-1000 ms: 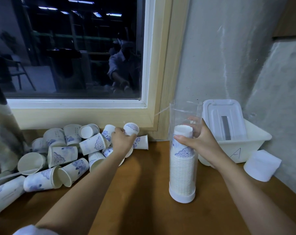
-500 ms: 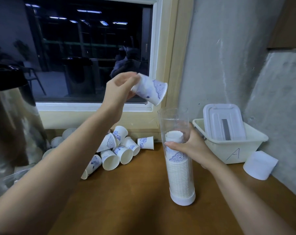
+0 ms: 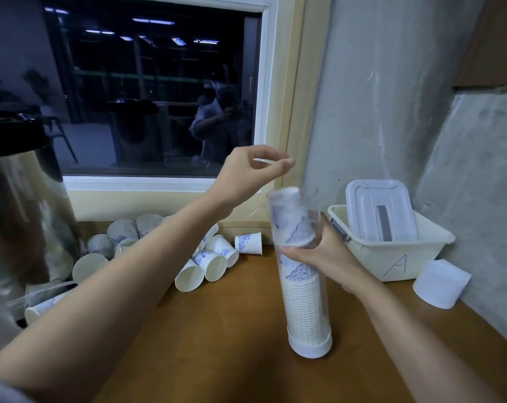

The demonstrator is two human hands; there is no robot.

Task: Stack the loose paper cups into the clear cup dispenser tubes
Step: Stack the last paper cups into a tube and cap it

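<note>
The clear dispenser tube (image 3: pixel 306 341) stands upright on the table (image 3: pixel 231 330), with the right hand (image 3: pixel 327 257) wrapped round its middle. A blurred paper cup (image 3: pixel 293 219) sits in its top, above the stack (image 3: pixel 304 309). The left hand (image 3: pixel 252 173) hovers over the mouth, loosely curled and empty. Loose cups (image 3: pixel 211 264) lie beneath the window (image 3: pixel 153 91).

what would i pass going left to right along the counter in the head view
metal urn → loose paper cups → clear dispenser tube → cream bin marked A → white roll
</note>
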